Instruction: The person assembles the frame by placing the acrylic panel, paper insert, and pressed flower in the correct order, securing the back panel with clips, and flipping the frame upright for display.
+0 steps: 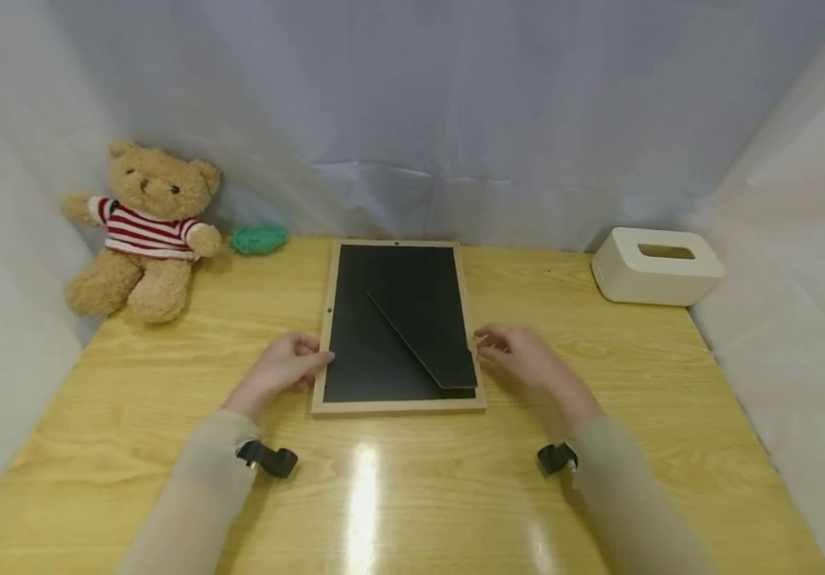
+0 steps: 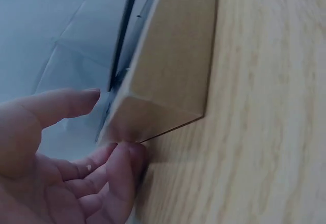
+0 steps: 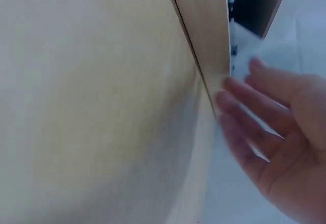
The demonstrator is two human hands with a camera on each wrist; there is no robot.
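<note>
A picture frame (image 1: 398,407) with a light wood border and black backing lies back side up on the table. Its black stand flap (image 1: 430,335) is raised at a slant, towards the frame's lower right. At the left border my left hand (image 1: 285,367) holds the frame, thumb over the edge and fingers curled against the side. In the left wrist view those fingers (image 2: 122,173) meet the wooden side (image 2: 173,46). My right hand (image 1: 520,355) is beside the right border, blurred in the right wrist view, its fingers (image 3: 254,117) loosely bent; whether they touch the wood is unclear.
A teddy bear (image 1: 146,231) in a striped shirt sits at the back left, with a green bundle (image 1: 259,238) by it. A white tissue box (image 1: 660,267) stands at the back right. Pale curtains (image 1: 412,104) enclose the wooden table (image 1: 441,495) behind and at both sides.
</note>
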